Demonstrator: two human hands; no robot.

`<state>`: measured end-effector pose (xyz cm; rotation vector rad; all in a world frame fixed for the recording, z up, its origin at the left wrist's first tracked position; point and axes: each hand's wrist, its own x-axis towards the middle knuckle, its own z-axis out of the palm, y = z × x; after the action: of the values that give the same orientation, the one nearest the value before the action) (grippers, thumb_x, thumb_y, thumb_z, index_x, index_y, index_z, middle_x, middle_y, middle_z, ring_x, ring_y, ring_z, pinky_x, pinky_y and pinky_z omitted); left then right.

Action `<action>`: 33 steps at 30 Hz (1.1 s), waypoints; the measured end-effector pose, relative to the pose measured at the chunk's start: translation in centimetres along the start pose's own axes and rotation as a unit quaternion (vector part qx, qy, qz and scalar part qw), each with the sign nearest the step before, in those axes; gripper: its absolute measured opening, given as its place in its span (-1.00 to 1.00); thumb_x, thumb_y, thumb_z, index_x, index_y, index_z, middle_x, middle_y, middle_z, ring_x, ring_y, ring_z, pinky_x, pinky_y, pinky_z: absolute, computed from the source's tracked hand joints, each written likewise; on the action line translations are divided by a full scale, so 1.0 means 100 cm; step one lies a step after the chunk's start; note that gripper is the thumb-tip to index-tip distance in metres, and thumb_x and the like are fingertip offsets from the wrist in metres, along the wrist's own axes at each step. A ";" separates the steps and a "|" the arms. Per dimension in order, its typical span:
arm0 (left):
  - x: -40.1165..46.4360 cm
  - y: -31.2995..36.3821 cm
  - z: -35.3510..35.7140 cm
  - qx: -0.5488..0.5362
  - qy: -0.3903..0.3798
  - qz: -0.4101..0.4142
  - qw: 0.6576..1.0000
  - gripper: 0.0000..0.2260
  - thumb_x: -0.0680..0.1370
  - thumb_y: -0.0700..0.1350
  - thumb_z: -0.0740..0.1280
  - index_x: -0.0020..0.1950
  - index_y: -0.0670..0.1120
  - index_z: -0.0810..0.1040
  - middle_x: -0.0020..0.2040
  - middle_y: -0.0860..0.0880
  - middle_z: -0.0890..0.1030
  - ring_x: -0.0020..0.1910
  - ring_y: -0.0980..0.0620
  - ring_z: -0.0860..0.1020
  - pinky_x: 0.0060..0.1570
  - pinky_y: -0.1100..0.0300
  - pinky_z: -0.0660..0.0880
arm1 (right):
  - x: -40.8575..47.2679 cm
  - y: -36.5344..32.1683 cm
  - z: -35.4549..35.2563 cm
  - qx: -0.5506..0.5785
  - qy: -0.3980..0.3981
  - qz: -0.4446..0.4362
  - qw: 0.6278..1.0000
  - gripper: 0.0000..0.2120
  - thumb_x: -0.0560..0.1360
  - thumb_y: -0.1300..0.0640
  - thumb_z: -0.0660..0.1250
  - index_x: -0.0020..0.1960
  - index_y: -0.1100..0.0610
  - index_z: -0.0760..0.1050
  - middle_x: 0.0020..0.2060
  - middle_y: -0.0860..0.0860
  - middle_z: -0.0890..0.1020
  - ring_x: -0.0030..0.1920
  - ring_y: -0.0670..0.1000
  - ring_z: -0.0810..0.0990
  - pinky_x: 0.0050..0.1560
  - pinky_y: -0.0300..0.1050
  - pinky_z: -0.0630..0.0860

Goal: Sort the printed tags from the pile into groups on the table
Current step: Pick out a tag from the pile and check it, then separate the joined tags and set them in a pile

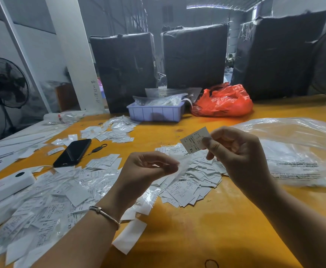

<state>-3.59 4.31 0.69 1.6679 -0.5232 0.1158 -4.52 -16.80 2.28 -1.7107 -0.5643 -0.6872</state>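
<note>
Right of centre in the head view, a right hand [233, 151] pinches a printed tag [195, 140] marked XL by its edge above the pile [189, 182] on the table [206, 229]. The left hand [148, 167] pinches a clear sleeve [183, 167]. The tag looks light, thin and bendable; an edge pinch should suffice.

A big pile of tags [48, 200] lies on the left of the worktop [216, 229], and a smaller pile [193, 180] lies in the middle, under the two hands. The left hand [148, 169] is over the middle pile, and the right hand [235, 153] is just beside it on the right, holding one tag [194, 139] up above the pile. A phone [73, 152] lies behind the big pile, a tray [156, 113] sits at the back with a bag [224, 101] to its right, three boxes [195, 55] stand behind them, and a clear bag [297, 149] lies on the right.
</note>
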 end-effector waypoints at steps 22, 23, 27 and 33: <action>0.001 0.001 0.004 0.054 -0.060 0.024 0.996 -0.84 0.35 -0.05 0.52 -0.23 -0.12 0.63 -0.28 -0.04 0.64 -0.25 0.05 0.60 -0.21 0.24 0.55 | -0.003 0.006 0.010 0.002 -0.173 0.052 0.984 -0.83 0.39 0.05 0.45 -0.23 0.16 0.67 -0.36 0.05 0.67 -0.36 -0.02 0.57 -0.35 -0.07 0.48; 0.000 0.001 0.004 0.054 -0.063 0.027 0.996 -0.84 0.36 -0.05 0.51 -0.21 -0.13 0.65 -0.28 -0.03 0.65 -0.25 0.06 0.60 -0.22 0.27 0.54 | -0.003 0.007 0.010 0.010 -0.170 0.053 0.984 -0.87 0.40 0.12 0.45 -0.24 0.19 0.67 -0.37 0.07 0.66 -0.37 -0.01 0.56 -0.35 -0.08 0.48; -0.002 0.004 0.004 0.070 -0.055 0.040 0.995 -0.80 0.44 -0.03 0.43 -0.11 -0.16 0.69 -0.22 -0.06 0.71 -0.27 0.00 0.65 -0.27 0.29 0.53 | -0.003 0.009 0.009 0.026 -0.176 0.055 0.983 -0.91 0.42 0.23 0.44 -0.24 0.25 0.65 -0.39 0.09 0.64 -0.39 0.00 0.56 -0.37 -0.18 0.47; -0.001 0.002 0.004 0.075 -0.038 0.048 0.995 -0.78 0.39 -0.06 0.46 -0.11 -0.21 0.68 -0.25 -0.09 0.71 -0.30 -0.01 0.66 -0.29 0.27 0.54 | -0.003 0.008 0.007 0.042 -0.169 0.056 0.983 -0.93 0.39 0.26 0.47 -0.23 0.26 0.65 -0.36 0.17 0.64 -0.38 0.05 0.57 -0.35 -0.12 0.48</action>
<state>-3.85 3.89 0.77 1.7994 -0.6666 0.1670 -4.10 -16.26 1.42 -1.7766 -0.7152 -0.2890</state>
